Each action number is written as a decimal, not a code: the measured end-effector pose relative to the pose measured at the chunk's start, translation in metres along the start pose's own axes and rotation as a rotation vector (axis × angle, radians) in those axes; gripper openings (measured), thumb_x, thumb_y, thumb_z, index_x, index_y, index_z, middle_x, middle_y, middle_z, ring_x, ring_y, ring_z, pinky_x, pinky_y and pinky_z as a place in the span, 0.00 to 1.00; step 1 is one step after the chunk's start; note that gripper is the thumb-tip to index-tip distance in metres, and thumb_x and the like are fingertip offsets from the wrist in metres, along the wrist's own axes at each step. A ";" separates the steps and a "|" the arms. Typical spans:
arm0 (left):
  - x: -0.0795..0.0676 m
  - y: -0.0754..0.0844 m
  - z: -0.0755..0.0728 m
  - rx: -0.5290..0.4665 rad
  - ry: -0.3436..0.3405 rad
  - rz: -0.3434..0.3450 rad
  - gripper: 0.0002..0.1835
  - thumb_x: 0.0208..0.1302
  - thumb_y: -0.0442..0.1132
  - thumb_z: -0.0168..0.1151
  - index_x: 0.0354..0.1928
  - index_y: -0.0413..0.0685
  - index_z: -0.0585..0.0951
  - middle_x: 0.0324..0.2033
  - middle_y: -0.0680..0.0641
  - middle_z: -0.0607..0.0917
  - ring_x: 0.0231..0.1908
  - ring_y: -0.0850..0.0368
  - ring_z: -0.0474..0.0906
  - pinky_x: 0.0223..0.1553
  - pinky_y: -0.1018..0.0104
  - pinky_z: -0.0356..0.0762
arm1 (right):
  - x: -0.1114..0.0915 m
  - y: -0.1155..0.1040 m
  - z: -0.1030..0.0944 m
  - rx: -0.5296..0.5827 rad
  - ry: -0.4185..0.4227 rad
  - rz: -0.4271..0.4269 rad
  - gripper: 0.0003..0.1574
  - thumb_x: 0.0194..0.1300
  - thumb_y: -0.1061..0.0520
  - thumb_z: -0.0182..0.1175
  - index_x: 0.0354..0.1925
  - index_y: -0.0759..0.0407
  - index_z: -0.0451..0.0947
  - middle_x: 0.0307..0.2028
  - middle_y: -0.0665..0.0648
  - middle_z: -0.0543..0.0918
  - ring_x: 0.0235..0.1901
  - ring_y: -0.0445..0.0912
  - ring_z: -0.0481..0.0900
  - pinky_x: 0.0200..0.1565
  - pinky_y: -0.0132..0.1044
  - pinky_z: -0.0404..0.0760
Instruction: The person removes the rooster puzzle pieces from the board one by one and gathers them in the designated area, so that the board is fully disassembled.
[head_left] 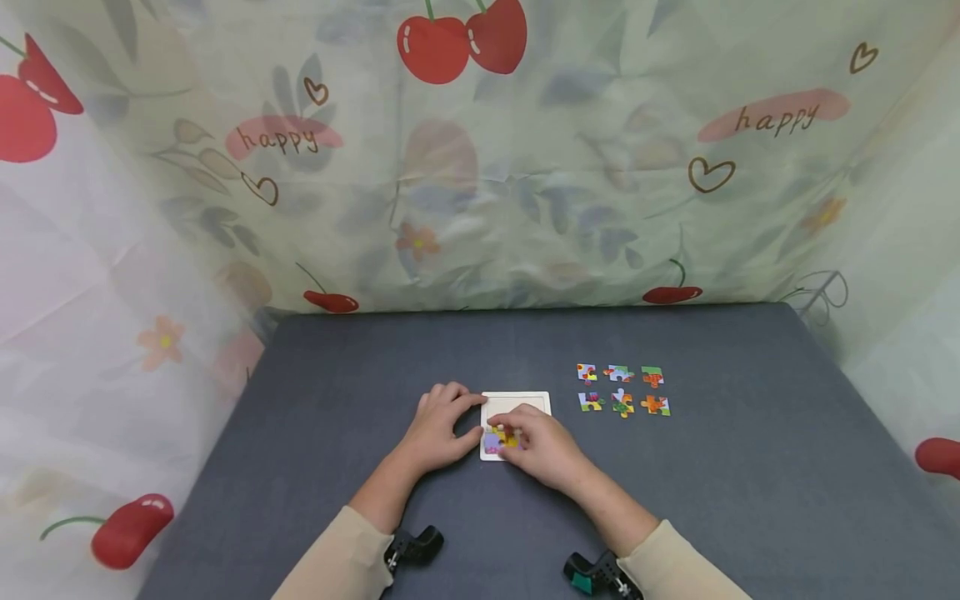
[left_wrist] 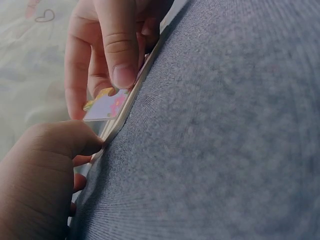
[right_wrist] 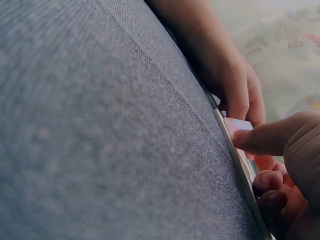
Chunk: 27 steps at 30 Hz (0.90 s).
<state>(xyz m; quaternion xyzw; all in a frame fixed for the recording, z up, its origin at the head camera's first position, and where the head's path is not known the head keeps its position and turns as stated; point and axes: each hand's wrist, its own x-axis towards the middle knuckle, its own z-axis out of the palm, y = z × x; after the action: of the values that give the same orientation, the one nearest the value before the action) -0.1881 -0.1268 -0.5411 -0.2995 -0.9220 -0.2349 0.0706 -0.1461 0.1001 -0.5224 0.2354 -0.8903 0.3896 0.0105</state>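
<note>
A small pale wooden puzzle tray (head_left: 516,395) lies on the dark table, with colourful puzzle pieces along its near part. My left hand (head_left: 438,427) is at the tray's left side, thumb and index finger touching that edge. Over the near part of the tray, my right hand (head_left: 542,444) pinches a puzzle piece (left_wrist: 104,111) between thumb and fingers. That piece is lavender and yellow with a pink flower, and looks slightly tilted in the left wrist view. My right fingers hide part of the pieces beneath them.
To the right of the tray, several loose puzzle pieces (head_left: 622,403) lie in two rows on the grey-blue table (head_left: 720,483). A printed curtain (head_left: 510,192) hangs behind the table's far edge and along both sides.
</note>
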 end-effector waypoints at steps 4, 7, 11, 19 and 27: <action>0.001 0.000 0.001 0.006 -0.009 -0.005 0.23 0.68 0.50 0.64 0.64 0.56 0.82 0.49 0.50 0.77 0.43 0.54 0.67 0.43 0.56 0.62 | -0.001 0.001 -0.001 -0.032 -0.011 -0.040 0.26 0.60 0.61 0.75 0.57 0.52 0.85 0.39 0.47 0.77 0.27 0.38 0.68 0.31 0.35 0.72; 0.001 0.000 0.001 0.010 -0.009 -0.006 0.24 0.68 0.50 0.64 0.64 0.56 0.82 0.49 0.50 0.77 0.43 0.54 0.67 0.44 0.56 0.62 | -0.001 0.002 0.000 -0.062 -0.005 -0.067 0.27 0.59 0.60 0.75 0.58 0.52 0.84 0.42 0.48 0.77 0.31 0.39 0.72 0.34 0.35 0.73; 0.001 0.000 0.001 0.010 0.001 -0.001 0.23 0.67 0.50 0.65 0.63 0.56 0.82 0.49 0.50 0.77 0.43 0.54 0.67 0.43 0.56 0.63 | -0.002 0.002 0.000 -0.090 -0.003 -0.086 0.27 0.60 0.59 0.75 0.58 0.51 0.84 0.45 0.48 0.79 0.38 0.43 0.77 0.40 0.39 0.76; 0.001 0.000 0.001 0.009 -0.007 -0.002 0.24 0.67 0.50 0.64 0.64 0.56 0.82 0.49 0.50 0.77 0.43 0.54 0.67 0.43 0.56 0.62 | -0.002 0.001 -0.001 -0.121 -0.026 -0.097 0.25 0.62 0.56 0.74 0.58 0.51 0.84 0.43 0.45 0.78 0.36 0.39 0.75 0.40 0.37 0.76; 0.000 0.001 0.000 0.009 0.000 -0.006 0.24 0.67 0.50 0.65 0.63 0.56 0.82 0.48 0.50 0.77 0.43 0.54 0.67 0.43 0.56 0.62 | -0.002 0.002 -0.003 -0.174 -0.093 -0.142 0.27 0.61 0.54 0.73 0.59 0.52 0.84 0.45 0.44 0.77 0.37 0.37 0.75 0.39 0.35 0.76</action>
<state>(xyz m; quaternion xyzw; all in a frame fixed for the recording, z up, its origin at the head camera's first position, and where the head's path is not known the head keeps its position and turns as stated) -0.1878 -0.1261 -0.5408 -0.2966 -0.9239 -0.2309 0.0714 -0.1454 0.1040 -0.5222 0.3139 -0.9014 0.2978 0.0170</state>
